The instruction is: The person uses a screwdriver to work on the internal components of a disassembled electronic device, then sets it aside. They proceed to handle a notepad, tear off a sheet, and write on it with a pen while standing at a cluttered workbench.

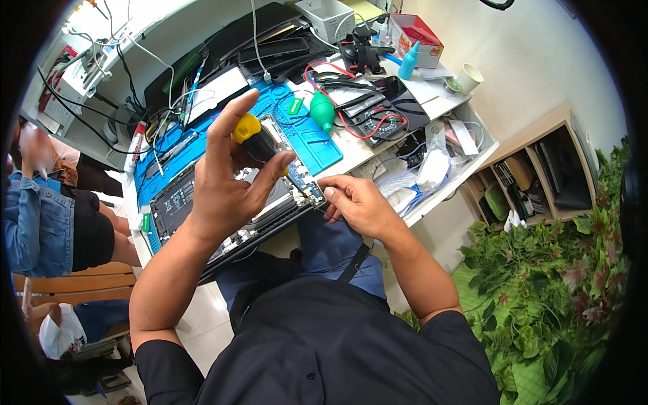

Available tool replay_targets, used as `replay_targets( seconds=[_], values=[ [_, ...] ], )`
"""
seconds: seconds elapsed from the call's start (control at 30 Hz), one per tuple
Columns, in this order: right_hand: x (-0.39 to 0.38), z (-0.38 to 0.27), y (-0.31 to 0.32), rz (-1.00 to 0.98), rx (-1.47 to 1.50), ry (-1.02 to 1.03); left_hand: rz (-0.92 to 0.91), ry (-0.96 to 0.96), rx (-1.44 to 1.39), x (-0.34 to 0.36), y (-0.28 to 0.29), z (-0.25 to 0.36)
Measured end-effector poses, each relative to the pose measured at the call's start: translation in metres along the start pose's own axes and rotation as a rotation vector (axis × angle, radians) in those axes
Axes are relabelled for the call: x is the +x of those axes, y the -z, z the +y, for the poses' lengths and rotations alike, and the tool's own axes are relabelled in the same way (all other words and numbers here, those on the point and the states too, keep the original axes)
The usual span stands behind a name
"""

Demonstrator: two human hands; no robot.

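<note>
My left hand grips a yellow-and-black screwdriver, holding it upright over an opened laptop with its battery and boards exposed. The tool's tip is hidden from view. My right hand has thumb and fingers closed on the laptop's right front corner, beside a small circuit board. The laptop rests partly on a blue silicone repair mat and reaches the desk's front edge, above my lap. A green air blower lies on the mat behind it.
Behind are cables, a multimeter, a blue bottle, a red box and a cup. An open drawer holds bags. Right are a wooden shelf and foliage. Other people sit at the left.
</note>
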State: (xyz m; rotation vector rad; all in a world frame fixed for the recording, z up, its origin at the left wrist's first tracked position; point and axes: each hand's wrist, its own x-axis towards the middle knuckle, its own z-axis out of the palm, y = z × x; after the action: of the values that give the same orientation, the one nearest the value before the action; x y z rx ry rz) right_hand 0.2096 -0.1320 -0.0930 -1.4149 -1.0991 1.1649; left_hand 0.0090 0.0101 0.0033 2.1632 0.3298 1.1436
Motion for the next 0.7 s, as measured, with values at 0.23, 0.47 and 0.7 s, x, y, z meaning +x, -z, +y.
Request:
replay_targets(
  seconds=[0.23,0.47,0.7],
  values=[
    [0.002,0.010,-0.004,-0.030,0.149,-0.043,-0.017,-0.007,0.024,-0.002,-0.002,-0.002],
    [0.001,0.010,-0.004,-0.013,0.178,-0.039,-0.042,0.009,0.056,-0.005,-0.004,-0.002],
    [0.011,0.022,0.001,-0.100,0.355,-0.090,-0.362,-0.272,0.185,0.039,0.015,0.029]
  ],
)
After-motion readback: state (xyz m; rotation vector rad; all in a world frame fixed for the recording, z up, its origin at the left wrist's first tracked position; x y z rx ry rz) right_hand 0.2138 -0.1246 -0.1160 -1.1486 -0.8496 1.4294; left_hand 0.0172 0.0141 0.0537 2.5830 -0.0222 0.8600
